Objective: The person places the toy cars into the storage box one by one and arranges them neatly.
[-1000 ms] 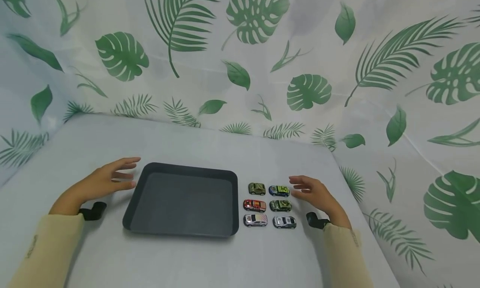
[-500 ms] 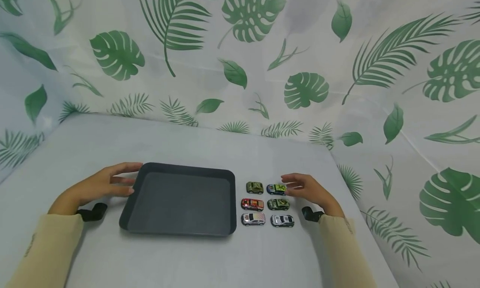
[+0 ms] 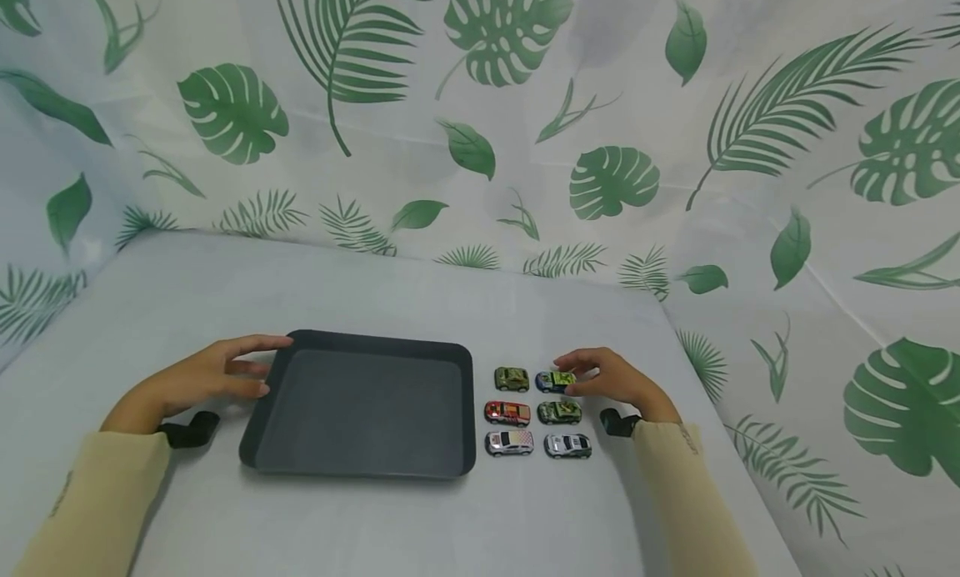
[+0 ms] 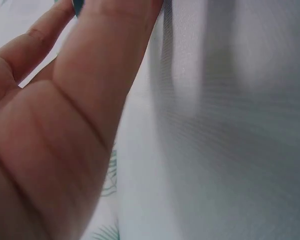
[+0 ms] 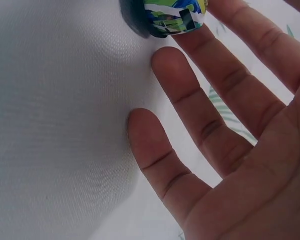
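Note:
My left hand (image 3: 197, 378) is at the left side of a dark grey tray (image 3: 258, 439). Its index finger lies over the tray's far left corner, and the thumb reaches the left rim. In the left wrist view, the palm (image 4: 44, 155) and straight fingers show. My right hand (image 3: 615, 378) bends over a blue-and-green toy car (image 3: 551, 382), with finger and thumb at its far and near sides around the right end. The right wrist view shows the car's end (image 5: 175, 15) against the fingers; the thumb's contact is hidden there.
Beside the tray, other toy cars stand in two columns: an olive camouflage car (image 3: 512, 379), a red car (image 3: 507, 413), a white car (image 3: 510, 443), a green camouflage car (image 3: 559, 412) and a silver car (image 3: 567, 446). A leaf-print cloth (image 3: 525, 177) hangs behind the white table.
My right hand has moved left and down onto the blue-and-green toy car. My left hand has moved in until its fingers meet the tray. The cars and tray stay in place.

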Demonstrator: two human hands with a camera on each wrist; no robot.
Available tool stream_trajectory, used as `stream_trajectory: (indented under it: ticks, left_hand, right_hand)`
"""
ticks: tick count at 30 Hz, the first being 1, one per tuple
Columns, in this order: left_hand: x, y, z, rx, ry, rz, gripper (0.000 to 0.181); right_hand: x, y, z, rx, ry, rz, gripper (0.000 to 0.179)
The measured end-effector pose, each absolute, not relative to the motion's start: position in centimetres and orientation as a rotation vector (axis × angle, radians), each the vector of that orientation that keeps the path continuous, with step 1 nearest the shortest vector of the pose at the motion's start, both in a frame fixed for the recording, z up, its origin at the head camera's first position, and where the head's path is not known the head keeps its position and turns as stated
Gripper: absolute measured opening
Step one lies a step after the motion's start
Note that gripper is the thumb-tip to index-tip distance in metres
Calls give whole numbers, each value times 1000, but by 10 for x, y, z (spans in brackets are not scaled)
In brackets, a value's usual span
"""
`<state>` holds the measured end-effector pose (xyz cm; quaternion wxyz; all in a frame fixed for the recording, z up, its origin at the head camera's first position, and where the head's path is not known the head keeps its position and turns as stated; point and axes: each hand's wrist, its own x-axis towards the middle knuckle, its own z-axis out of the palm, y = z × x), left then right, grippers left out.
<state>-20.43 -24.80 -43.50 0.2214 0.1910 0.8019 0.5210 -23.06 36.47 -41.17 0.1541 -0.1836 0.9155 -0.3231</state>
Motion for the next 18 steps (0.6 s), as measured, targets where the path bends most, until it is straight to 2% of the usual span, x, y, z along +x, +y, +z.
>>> stream_trajectory:
  ticks: [18]
  left_hand:
    - [-206,-252,-439,515,2181,1467,78]
  right_hand:
    - [-233,353,-416,-397,2707,-840,35]
